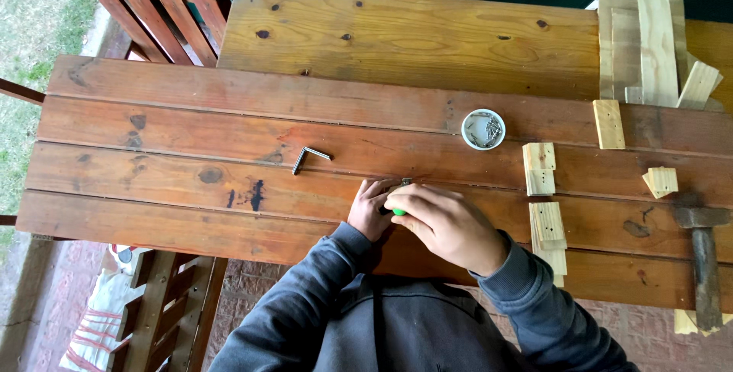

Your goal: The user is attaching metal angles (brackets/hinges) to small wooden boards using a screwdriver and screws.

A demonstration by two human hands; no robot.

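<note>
At table front edge: small green-tipped tool (398, 210), half hidden between both hands, probably a driver.
Right hand (449, 225): curled closed over tool.
Left hand (372, 209): fingers bent, bracing beside it.
Tip: keep tool square to plank (191, 181), press steadily.
Nearby: hex key (308, 157), screw cup (483, 128).

The person wears a dark slate-grey sweatshirt of soft, matte fabric, plain and without visible markings. Both long sleeves end in ribbed cuffs gathered snug at the wrists, the left cuff at about 9 o'clock of the joined hands, the right at about 4 o'clock. The left hand (370, 210) and right hand (449, 225) are bare, without gloves. A dark vertical line down the chest may be a zip or seam.
</note>
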